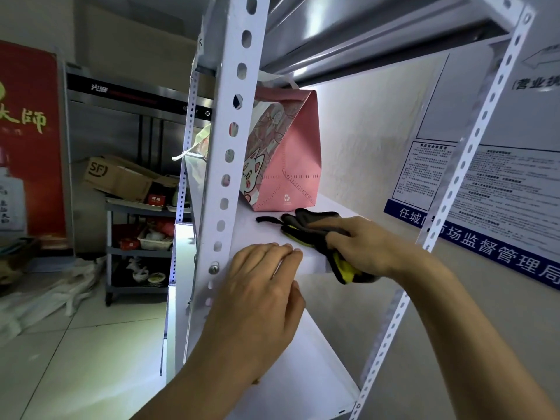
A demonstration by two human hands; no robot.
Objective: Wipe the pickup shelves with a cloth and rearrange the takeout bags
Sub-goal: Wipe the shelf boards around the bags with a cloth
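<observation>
A white metal shelving unit is seen from close up, with a perforated upright post in the near foreground. On the middle shelf, a dark grey and yellow cloth is gripped by the right hand, whose fingers are curled round its bunched end at the shelf's front edge. Part of the cloth is spread flat on the shelf surface, and a yellow fold hangs down over the edge below the hand.

The left hand is laid against the front lip of the same shelf, just beside the post, with its fingers straight and held together, the fingertips resting on the top of the edge. Nothing is held by it.

A pink paper takeout bag printed with a cartoon cat is stood upright at the back left of the shelf, just behind the spread cloth and apart from both hands. A lower shelf is seen beneath the forearms.

On the wall at the right, printed notices and a blue banner with white characters are mounted. At the left, a cardboard box is rested on a grey cart loaded with dishes, in front of a steel refrigerator and a red poster.
</observation>
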